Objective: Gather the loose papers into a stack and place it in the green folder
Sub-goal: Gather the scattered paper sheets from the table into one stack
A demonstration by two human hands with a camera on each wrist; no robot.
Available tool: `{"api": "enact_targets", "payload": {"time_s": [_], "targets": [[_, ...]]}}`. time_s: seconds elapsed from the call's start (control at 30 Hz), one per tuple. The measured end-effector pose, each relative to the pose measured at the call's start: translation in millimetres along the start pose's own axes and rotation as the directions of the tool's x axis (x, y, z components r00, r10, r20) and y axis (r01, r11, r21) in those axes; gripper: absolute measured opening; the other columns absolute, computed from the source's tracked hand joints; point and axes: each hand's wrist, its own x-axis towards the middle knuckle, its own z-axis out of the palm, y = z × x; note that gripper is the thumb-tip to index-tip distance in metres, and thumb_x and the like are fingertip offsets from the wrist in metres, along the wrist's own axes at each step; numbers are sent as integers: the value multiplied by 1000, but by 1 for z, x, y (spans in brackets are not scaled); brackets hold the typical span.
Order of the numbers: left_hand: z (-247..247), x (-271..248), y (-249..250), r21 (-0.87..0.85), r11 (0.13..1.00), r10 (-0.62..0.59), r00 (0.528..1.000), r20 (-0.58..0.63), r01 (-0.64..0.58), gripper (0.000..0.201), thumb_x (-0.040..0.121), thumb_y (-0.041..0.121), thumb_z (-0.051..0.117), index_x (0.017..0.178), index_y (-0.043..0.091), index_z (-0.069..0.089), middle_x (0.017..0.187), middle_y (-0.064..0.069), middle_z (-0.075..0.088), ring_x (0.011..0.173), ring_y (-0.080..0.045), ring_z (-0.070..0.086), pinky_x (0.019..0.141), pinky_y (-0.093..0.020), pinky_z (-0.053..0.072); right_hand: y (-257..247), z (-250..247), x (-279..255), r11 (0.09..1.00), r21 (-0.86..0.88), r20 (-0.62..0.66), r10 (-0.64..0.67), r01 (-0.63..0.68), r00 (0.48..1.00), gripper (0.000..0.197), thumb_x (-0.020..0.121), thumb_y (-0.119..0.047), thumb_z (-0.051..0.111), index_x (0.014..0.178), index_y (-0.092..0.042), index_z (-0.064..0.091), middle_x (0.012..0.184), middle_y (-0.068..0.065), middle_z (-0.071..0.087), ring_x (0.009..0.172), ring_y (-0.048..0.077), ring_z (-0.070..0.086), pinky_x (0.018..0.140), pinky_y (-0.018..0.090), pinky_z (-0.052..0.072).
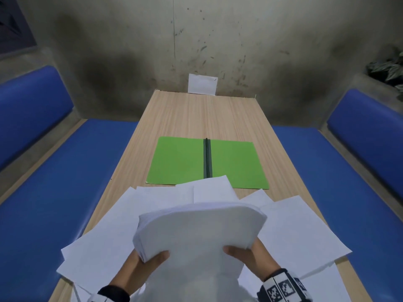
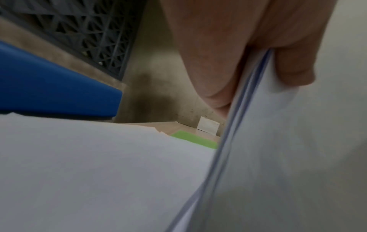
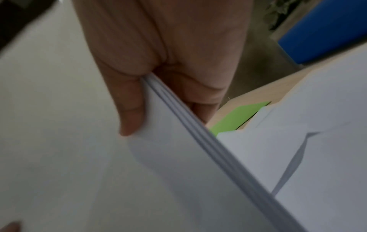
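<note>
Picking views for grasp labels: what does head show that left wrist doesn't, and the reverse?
Head only: both hands, left hand and right hand, holding the stack of papers from either side; the green folder lying fully open; loose sheets spread on the table.

Left wrist only: the stack's layered edge close up, pinched between thumb and fingers; a dark lattice panel.

Both: the stack, loose sheets, folder, blue bench, white card at the wall.
</note>
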Motion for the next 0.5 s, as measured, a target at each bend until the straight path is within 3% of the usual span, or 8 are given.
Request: {"api": "enact_targets", "payload": {"time_s": [0.07, 0.17, 0.23, 0.3, 0.37, 0.43, 0.5], "targets": [[-6, 3, 1, -30, 999, 11, 1000, 0, -11, 12, 79, 7, 71, 80, 18, 65, 61, 13, 73, 78, -20, 62, 64, -23, 50, -4, 2, 1, 1000, 27, 2, 5, -5, 1000, 16, 76, -1, 72, 82, -15, 73, 81, -2, 77, 79, 9, 71, 69, 22, 54], [-20, 9, 3, -108, 993, 32, 994, -102, -43, 7, 81, 4, 66, 82, 10, 67, 61, 5, 74, 68, -19, 67, 51, -15, 53, -4, -2, 10, 1000, 28, -37, 11, -10, 999, 16, 80, 1, 66, 79, -14, 70, 67, -10, 74, 69, 6, 69, 59, 13, 50], [-36, 16, -1, -177, 984, -19, 984, -179, -13, 6, 81, 6, 66, 85, 10, 65, 67, 2, 73, 68, -24, 67, 50, -21, 54, 8, -12, 22, 998, -51, -152, 28, -36, 988, 13, 81, -6, 67, 78, -18, 67, 70, -8, 70, 74, 13, 63, 60, 15, 49], [-56, 24, -9, -231, 972, -83, 979, -188, 38, 11, 83, 10, 65, 93, 9, 63, 81, -10, 73, 79, -33, 69, 64, -36, 57, 26, -27, 37, 975, -156, -275, 112, -159, 955, 10, 82, -14, 68, 90, -19, 64, 93, 3, 65, 95, 23, 60, 77, 28, 50], [-77, 34, -21, -251, 963, -137, 981, -138, 99, 13, 84, 13, 64, 97, 13, 62, 93, -14, 71, 89, -36, 67, 80, -45, 53, 44, -42, 51, 906, -264, -373, 220, -330, 901, 34, 83, -19, 66, 115, -12, 56, 119, 13, 56, 117, 26, 53, 91, 30, 41], [-93, 46, -36, -219, 964, -179, 978, -107, 153, 19, 85, 13, 63, 104, 14, 61, 97, -11, 69, 93, -32, 65, 85, -45, 50, 56, -50, 61, 834, -328, -433, 285, -444, 855, 53, 83, -24, 64, 130, -9, 46, 134, 15, 49, 125, 26, 48, 100, 32, 38], [-104, 61, -51, -102, 975, -208, 971, -118, 196, 30, 85, 13, 63, 114, 8, 57, 101, -10, 67, 96, -30, 62, 92, -44, 46, 64, -50, 68, 815, -323, -454, 312, -480, 835, 57, 83, -25, 63, 133, -10, 42, 139, 14, 48, 125, 26, 48, 103, 35, 37]]}}
